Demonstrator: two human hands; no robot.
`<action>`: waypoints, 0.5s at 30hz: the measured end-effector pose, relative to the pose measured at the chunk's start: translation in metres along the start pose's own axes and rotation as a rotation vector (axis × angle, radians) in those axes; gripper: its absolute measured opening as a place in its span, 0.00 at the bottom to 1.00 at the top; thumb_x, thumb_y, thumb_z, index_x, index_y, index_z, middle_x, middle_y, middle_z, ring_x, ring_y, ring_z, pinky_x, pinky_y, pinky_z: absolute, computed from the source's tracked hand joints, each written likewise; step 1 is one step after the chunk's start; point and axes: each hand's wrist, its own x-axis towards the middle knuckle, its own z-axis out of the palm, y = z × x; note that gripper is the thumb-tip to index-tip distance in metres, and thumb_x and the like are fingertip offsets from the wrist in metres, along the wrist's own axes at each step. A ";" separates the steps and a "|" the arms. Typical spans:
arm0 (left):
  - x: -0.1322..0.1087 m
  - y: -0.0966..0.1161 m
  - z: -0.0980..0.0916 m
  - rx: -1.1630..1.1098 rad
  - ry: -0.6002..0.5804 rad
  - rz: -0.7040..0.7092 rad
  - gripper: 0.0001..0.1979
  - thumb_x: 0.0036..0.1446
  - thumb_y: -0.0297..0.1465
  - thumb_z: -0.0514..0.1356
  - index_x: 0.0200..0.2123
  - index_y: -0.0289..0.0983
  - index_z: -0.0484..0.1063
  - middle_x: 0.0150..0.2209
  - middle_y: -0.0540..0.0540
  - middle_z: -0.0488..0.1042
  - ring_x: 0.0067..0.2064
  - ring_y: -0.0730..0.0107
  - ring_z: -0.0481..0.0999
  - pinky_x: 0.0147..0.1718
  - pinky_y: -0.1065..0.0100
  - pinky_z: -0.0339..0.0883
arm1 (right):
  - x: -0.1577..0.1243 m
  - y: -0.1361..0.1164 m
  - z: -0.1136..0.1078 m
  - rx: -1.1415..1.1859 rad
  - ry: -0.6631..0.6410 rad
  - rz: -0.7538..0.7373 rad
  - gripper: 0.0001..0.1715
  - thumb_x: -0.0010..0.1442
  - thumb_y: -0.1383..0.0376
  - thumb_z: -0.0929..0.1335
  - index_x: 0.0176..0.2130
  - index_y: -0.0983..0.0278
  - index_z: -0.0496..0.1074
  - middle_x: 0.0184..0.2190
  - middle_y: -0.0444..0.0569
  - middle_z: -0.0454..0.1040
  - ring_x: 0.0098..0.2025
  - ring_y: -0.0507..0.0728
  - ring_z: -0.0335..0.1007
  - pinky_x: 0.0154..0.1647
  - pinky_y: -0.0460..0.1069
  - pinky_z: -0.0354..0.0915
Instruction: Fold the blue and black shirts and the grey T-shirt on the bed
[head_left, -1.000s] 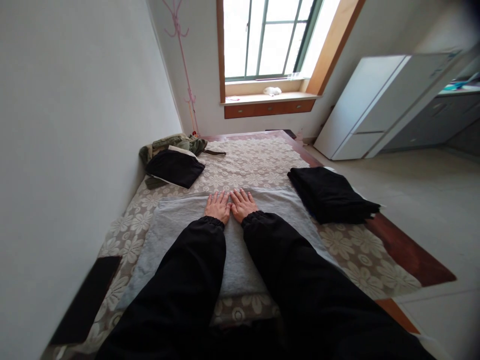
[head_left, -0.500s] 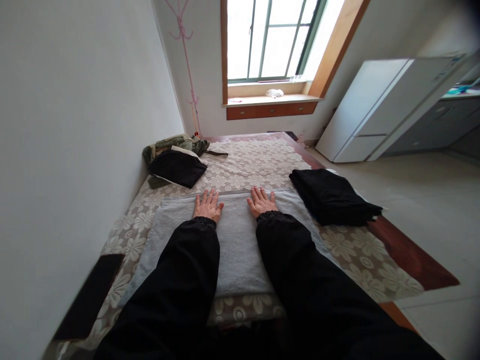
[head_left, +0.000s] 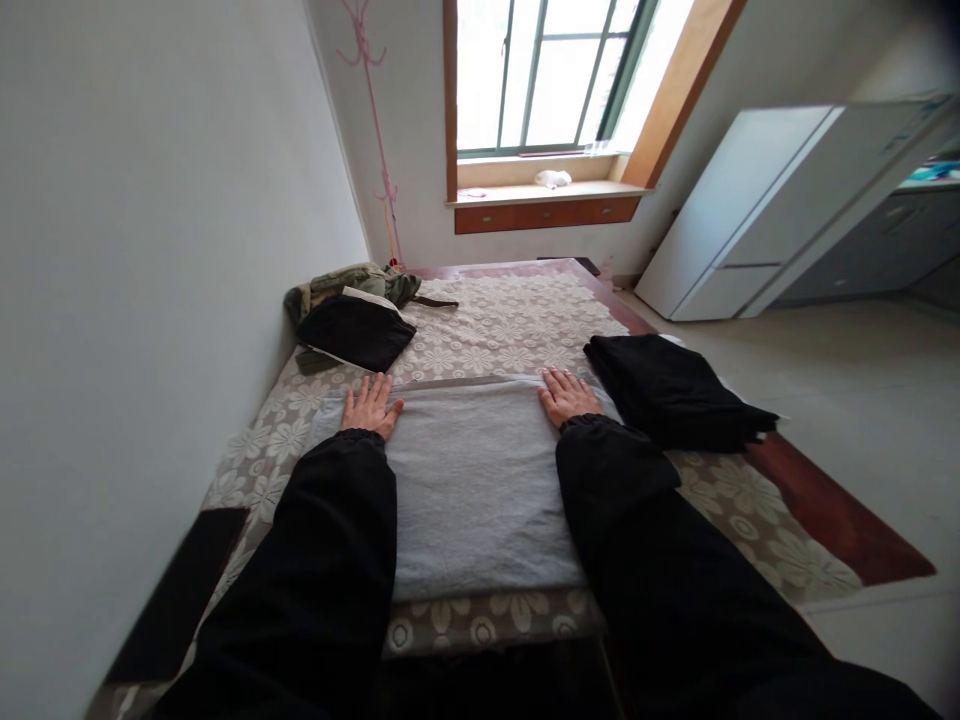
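A grey cloth [head_left: 480, 490] lies spread flat on the table, which has a floral lace cover [head_left: 517, 320]. My left hand [head_left: 372, 406] rests palm down near the cloth's far left corner, fingers spread. Near the far right corner, my right hand [head_left: 568, 396] also lies flat on the grey fabric with its fingers stretched out. Neither hand grips anything. Black sleeves hide parts of the cloth's left and right sides. Just right of my right hand sits a folded black cloth pile [head_left: 675, 392].
Black folded cloth [head_left: 358, 332] and a green bundle [head_left: 330, 285] lie at the back left by the wall. A flat black object [head_left: 184, 590] is at the near left. Beyond the table are a pink stand [head_left: 379, 130], a window and a white fridge [head_left: 742, 210].
My hands have slid apart across the grey cloth, the left one leftward and the right one rightward. More of the cloth's middle shows between them. The view has shifted slightly.
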 end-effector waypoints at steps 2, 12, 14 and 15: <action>-0.001 -0.014 -0.004 0.012 -0.011 -0.002 0.34 0.71 0.47 0.41 0.74 0.38 0.47 0.74 0.44 0.50 0.75 0.53 0.44 0.72 0.44 0.38 | 0.002 0.009 0.001 0.006 0.001 -0.035 0.35 0.73 0.53 0.50 0.73 0.57 0.53 0.74 0.43 0.50 0.75 0.59 0.43 0.74 0.60 0.46; 0.006 -0.049 -0.017 0.026 -0.052 -0.033 0.33 0.70 0.44 0.43 0.73 0.37 0.53 0.73 0.45 0.54 0.74 0.56 0.50 0.72 0.49 0.41 | 0.013 0.061 0.007 0.053 0.024 -0.036 0.35 0.73 0.55 0.51 0.72 0.64 0.58 0.73 0.49 0.54 0.74 0.62 0.47 0.72 0.59 0.51; 0.008 -0.051 -0.017 0.025 -0.012 -0.123 0.34 0.70 0.45 0.43 0.73 0.36 0.53 0.73 0.43 0.54 0.74 0.53 0.51 0.71 0.46 0.42 | 0.013 0.062 0.008 0.056 0.030 -0.029 0.36 0.73 0.54 0.51 0.72 0.63 0.57 0.72 0.49 0.55 0.74 0.62 0.47 0.73 0.59 0.50; 0.009 -0.051 -0.017 0.024 -0.002 -0.153 0.34 0.70 0.45 0.42 0.72 0.36 0.53 0.73 0.42 0.54 0.74 0.52 0.51 0.71 0.46 0.43 | 0.013 0.061 0.008 0.055 0.030 -0.027 0.36 0.73 0.54 0.51 0.72 0.63 0.57 0.73 0.48 0.54 0.74 0.62 0.46 0.73 0.59 0.50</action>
